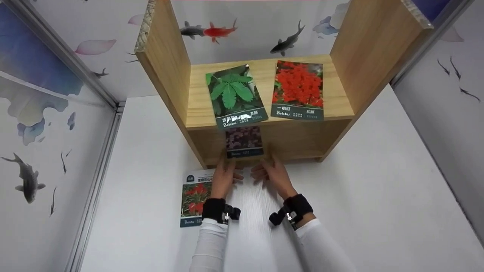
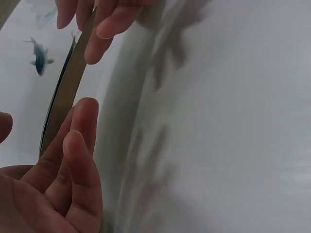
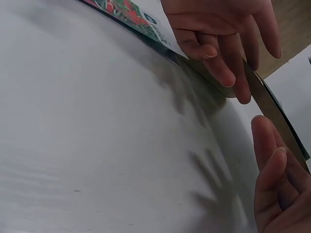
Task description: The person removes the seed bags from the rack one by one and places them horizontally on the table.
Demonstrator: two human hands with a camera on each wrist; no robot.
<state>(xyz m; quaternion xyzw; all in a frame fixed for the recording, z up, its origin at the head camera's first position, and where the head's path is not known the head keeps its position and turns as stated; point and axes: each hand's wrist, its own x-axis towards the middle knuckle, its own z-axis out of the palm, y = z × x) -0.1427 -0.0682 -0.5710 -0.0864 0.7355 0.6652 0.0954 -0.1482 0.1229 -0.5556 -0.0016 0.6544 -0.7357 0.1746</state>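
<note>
My left hand (image 1: 224, 180) and right hand (image 1: 279, 178) are at the front of the wooden shelf's lower level, palms facing each other, with a gap between them. Between and just beyond the fingertips is a seed packet with purple-pink flowers (image 1: 244, 140), on the lower board. In the left wrist view, the left hand (image 2: 63, 189) has loosely bent fingers beside a thin board edge (image 2: 73, 73). From the right wrist, the right hand (image 3: 284, 184) looks similarly relaxed. Neither hand visibly grips anything; whether the fingertips touch the board or packet is unclear.
The wooden shelf (image 1: 342, 102) has upright side panels. On its upper board lie a green-leaf packet (image 1: 232, 92) and a red-flower packet (image 1: 298, 85), the former overhanging the front edge. Another red-flower packet (image 1: 193, 202) lies on the white table, partly behind the left forearm.
</note>
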